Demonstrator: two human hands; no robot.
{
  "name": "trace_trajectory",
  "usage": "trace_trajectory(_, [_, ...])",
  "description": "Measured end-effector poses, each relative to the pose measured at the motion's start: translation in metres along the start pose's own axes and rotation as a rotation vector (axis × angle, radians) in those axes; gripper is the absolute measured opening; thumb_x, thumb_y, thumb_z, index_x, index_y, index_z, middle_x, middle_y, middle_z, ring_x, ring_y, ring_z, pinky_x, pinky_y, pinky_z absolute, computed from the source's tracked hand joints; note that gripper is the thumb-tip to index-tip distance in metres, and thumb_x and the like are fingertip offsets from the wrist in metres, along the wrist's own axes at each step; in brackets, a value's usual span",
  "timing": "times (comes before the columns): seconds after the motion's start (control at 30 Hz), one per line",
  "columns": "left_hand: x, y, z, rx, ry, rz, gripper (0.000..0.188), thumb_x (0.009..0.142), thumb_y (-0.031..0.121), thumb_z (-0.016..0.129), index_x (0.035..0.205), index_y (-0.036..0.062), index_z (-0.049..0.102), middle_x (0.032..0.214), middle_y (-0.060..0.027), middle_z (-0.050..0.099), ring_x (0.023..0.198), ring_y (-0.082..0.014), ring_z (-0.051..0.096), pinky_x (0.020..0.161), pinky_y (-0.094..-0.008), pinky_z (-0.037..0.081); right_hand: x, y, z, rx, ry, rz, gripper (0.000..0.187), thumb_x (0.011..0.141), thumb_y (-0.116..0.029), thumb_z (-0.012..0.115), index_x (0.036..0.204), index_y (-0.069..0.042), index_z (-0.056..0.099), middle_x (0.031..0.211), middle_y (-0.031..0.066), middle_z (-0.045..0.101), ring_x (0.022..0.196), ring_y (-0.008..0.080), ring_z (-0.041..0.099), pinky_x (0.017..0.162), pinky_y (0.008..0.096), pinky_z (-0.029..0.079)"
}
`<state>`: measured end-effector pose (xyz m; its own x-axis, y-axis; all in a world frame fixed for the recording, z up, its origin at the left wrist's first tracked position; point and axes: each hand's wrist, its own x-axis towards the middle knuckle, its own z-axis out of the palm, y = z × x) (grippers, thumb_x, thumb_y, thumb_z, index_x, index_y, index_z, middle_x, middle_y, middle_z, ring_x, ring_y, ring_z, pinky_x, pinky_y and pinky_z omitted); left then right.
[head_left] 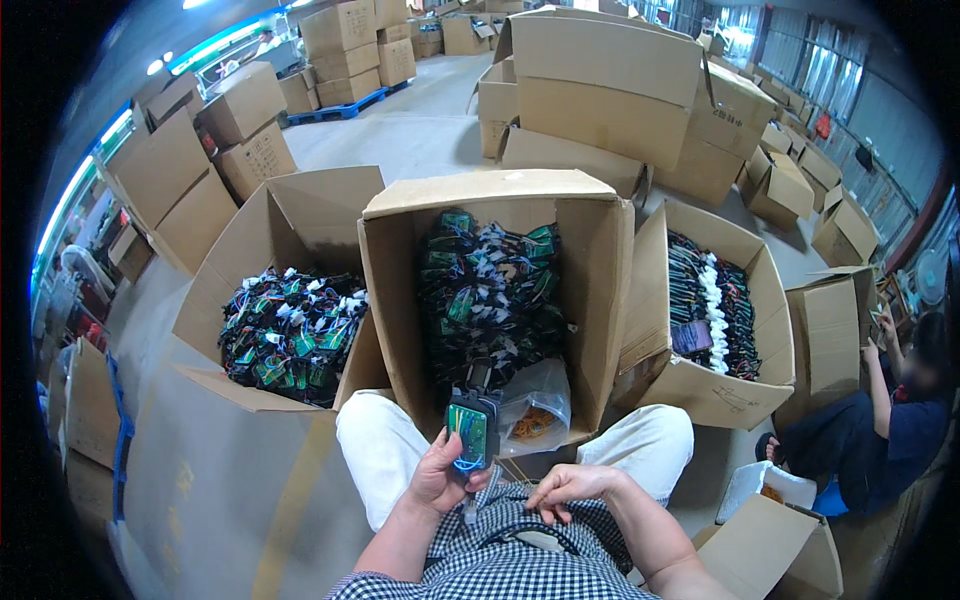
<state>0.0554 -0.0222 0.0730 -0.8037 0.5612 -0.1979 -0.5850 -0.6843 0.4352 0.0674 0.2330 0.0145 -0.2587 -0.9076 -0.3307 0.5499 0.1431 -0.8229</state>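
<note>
My left hand [443,474] is closed round a green circuit board [467,436] in a dark casing, with blue and white wires, held upright above my lap. A white connector on a lead hangs below it. My right hand [575,490] hovers over my checked clothing, its fingers loosely bent and apart, and I see nothing in it. In front of me a tall carton [600,290] holds a heap of wired circuit boards [490,290] in black casings. A clear plastic bag [555,385] of orange rubber bands [532,423] lies at its near edge.
To the left stands an open carton [320,195] of loose wired boards. The right-hand carton [730,400] holds neat rows of dark wired pieces. Behind are large stacked cartons [605,90]. A co-worker [890,420] sits at far right beside a white foam box [760,482].
</note>
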Motion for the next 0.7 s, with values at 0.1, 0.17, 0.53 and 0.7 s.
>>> trace_trajectory(0.1, [0.0,0.003,-0.001,0.087,0.07,0.023,0.04,0.091,0.036,0.056,0.121,0.0142,0.044,0.099,-0.0151,0.061,0.061,-0.0208,0.053,0.049,-0.0269,0.038,-0.011,-0.014,0.011,0.13,-0.09,-0.35,0.06,0.086,-0.019,0.063,0.14,-0.005,0.039,0.104,0.0196,0.065,0.068,0.0187,0.067,0.076,0.028,0.049])
trace_trajectory(0.17, [-0.001,0.008,-0.001,0.07,0.043,0.017,0.04,0.09,0.032,0.059,0.123,0.0135,0.043,0.099,-0.0127,0.06,0.064,-0.0199,0.055,0.05,-0.0269,0.041,-0.019,-0.015,0.01,0.37,0.021,-0.844,0.09,0.078,-0.041,0.073,0.146,-0.005,0.025,0.137,0.0242,0.043,0.099,0.0307,0.065,0.107,0.0387,0.032])
trace_trajectory(0.53, [0.008,-0.018,0.037,2.09,-0.268,-0.096,0.031,0.089,0.033,0.053,0.107,0.0086,0.054,0.105,-0.0205,0.056,0.087,-0.0378,0.06,0.076,-0.0446,0.049,0.017,-0.094,0.012,-1.334,0.735,-0.378,0.071,0.081,-0.044,0.068,0.133,-0.002,0.046,0.127,0.0133,0.056,0.122,0.0264,0.051,0.107,0.0486,0.028])
trace_trajectory(0.7, [-0.018,-0.001,0.015,1.052,-0.079,0.221,0.031,0.087,0.014,0.064,0.113,0.0043,0.05,0.1,-0.0078,0.059,0.084,-0.0228,0.061,0.073,-0.0323,0.05,0.011,-0.043,-0.03,0.565,0.588,-0.463,0.05,0.087,-0.036,0.063,0.12,0.0,0.056,0.119,0.0233,0.059,0.11,0.0325,0.059,0.1,0.0398,0.043])
